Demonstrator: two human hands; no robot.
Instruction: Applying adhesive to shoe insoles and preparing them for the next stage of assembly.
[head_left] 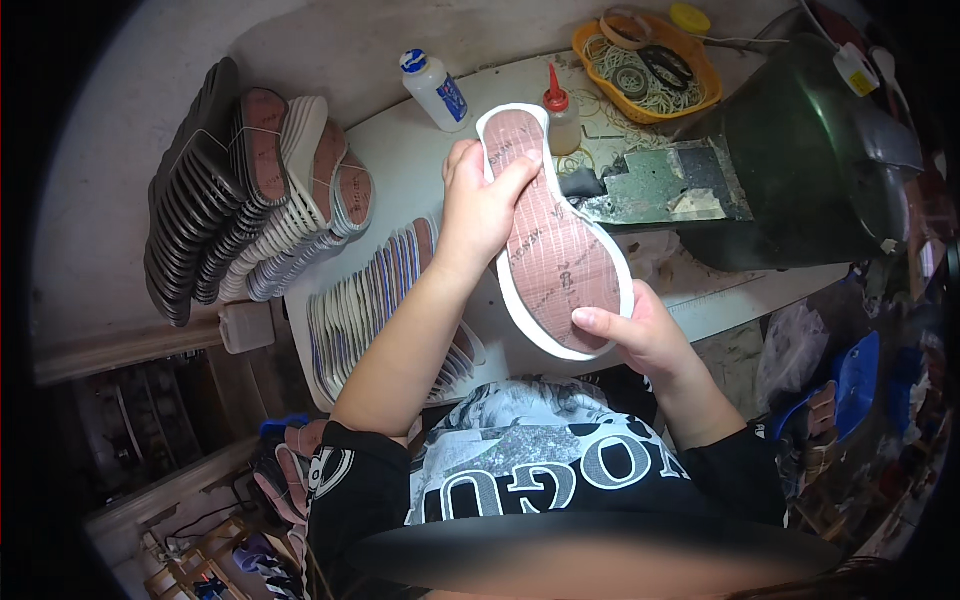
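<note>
Head view: holding a sole (545,235) over the table (405,175), pink face toward the camera, white rim showing along the edge. Gripping the narrow end with the left hand (470,205), laying the thumb on the pink face; pinching the broad end with the right hand (648,335), also resting the thumb on pink, mostly hiding the other fingers underneath. Judging by looks, handling a piece with the pink already seated inside the white; not being able to tell about any bonding or finish. Seeing, partly behind the left forearm, a row (365,305) of more soles, apparently leaving plenty to handle. Looking farther left, finding string-tied bundles (200,175), dark and pale. Looking beyond the hands, finding a red-tipped bottle (564,128), a green machine (800,180), a white bottle (435,92) and, near the far edge, an orange basket (706,72).
</note>
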